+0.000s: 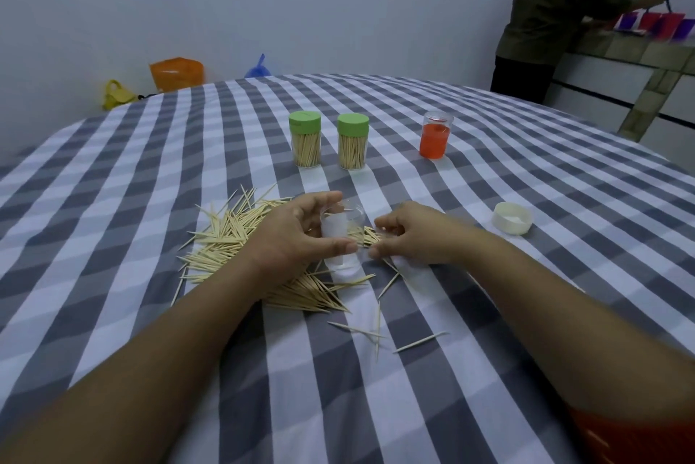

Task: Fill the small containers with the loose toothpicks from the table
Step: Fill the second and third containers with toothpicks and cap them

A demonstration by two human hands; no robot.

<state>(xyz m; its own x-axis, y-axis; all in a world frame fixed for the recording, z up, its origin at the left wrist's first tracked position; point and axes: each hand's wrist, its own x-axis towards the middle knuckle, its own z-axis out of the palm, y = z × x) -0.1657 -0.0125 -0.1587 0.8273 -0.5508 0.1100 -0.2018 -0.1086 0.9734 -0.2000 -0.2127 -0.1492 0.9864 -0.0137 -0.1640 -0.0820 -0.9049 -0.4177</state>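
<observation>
A heap of loose toothpicks (225, 238) lies on the checked tablecloth (526, 200), and a few strays (376, 332) lie nearer me. My left hand (301, 234) grips a clear, lidless small container (344, 226) over the heap. My right hand (413, 234) is just right of the container, its fingertips pinching toothpicks beside it. Farther back stand two full containers with green lids (304, 138) (352, 140). A container with an orange insert (435, 138) stands to their right.
A loose cream lid (513, 217) lies on the cloth at the right. Beyond the table's far edge sit an orange bag (176, 73), a yellow bag (116, 95) and a blue bag (258, 68). A person (549, 19) stands at a counter at the back right.
</observation>
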